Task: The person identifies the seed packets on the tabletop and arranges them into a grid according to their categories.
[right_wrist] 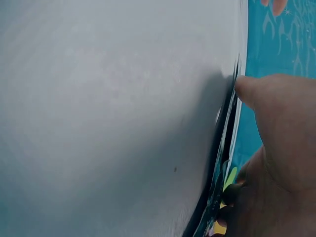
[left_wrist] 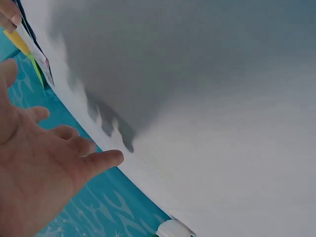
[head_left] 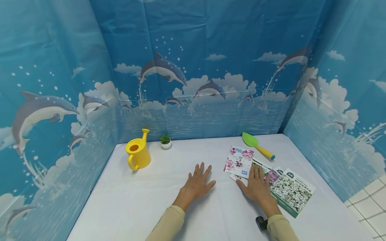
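Observation:
Several flat, flower-printed packets lie overlapping on the right of the white table. One has pink blossoms [head_left: 238, 160], another white flowers [head_left: 292, 190], and between them part of a purple-flowered packet [head_left: 273, 176] shows. My right hand [head_left: 257, 187] rests on the packets, fingers extended; in the right wrist view its thumb [right_wrist: 247, 91] touches their edge. To their left, my left hand [head_left: 196, 184] is spread palm down over the tabletop. The left wrist view shows that hand [left_wrist: 39, 163] with nothing in it, its shadow falling on the cloth.
A green toy trowel with a yellow handle [head_left: 263, 152] lies behind the packets. At the back left stand a yellow watering can [head_left: 140, 157] and a small potted plant [head_left: 165, 146]. A blue dolphin-print curtain [head_left: 196, 113] encloses the back and sides.

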Demonstrator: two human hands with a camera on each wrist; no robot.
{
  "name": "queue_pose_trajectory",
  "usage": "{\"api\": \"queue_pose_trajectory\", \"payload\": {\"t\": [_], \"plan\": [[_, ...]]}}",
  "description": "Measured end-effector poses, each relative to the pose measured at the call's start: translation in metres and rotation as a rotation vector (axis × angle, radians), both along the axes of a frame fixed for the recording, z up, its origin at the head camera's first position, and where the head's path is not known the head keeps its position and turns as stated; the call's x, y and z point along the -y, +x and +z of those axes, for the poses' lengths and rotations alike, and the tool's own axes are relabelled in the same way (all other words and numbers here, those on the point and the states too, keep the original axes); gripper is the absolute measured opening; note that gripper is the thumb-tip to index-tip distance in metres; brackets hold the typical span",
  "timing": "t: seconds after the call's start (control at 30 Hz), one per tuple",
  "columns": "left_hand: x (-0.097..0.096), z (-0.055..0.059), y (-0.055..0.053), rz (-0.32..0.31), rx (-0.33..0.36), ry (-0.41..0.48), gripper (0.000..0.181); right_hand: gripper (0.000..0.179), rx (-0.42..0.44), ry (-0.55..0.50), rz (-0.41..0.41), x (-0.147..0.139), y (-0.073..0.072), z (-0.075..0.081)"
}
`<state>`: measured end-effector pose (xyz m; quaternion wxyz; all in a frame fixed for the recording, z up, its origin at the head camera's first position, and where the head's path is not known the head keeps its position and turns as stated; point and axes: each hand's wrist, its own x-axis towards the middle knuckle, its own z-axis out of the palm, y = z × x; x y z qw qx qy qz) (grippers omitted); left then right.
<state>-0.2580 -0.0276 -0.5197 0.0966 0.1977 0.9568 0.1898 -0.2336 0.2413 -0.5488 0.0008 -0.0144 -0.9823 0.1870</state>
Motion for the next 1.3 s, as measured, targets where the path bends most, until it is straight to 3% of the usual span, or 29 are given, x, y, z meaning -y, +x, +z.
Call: {"api": "queue_pose_trajectory", "payload": {"t": [0.13,0.47,0.63,0.73,0.87,1.3], "plan": [[-0.008,-0.003,0.000,-0.021,0.017,-0.028,0.070,0.105,0.013,0.021,-0.004,0.000,0.000,0.001],[-0.030,-0.005,0.005,-0.072,-0.024,-0.144,0.070,0.101,0.036,0.053,0.015,-0.004,0.003,0.004],[-0.039,-0.022,-0.002,-0.093,-0.060,-0.165,0.072,0.100,0.033,0.065,0.025,-0.007,0.003,0.003],[-0.043,-0.019,-0.003,-0.114,-0.072,-0.185,0.074,0.100,0.039,0.072,0.029,-0.008,0.004,0.003],[-0.047,-0.002,-0.001,-0.147,-0.061,-0.205,0.078,0.101,0.044,0.072,0.029,-0.010,0.003,0.003],[-0.062,-0.010,-0.021,-0.165,-0.092,-0.151,0.071,0.100,0.039,0.041,0.046,-0.009,0.002,0.001]]}}
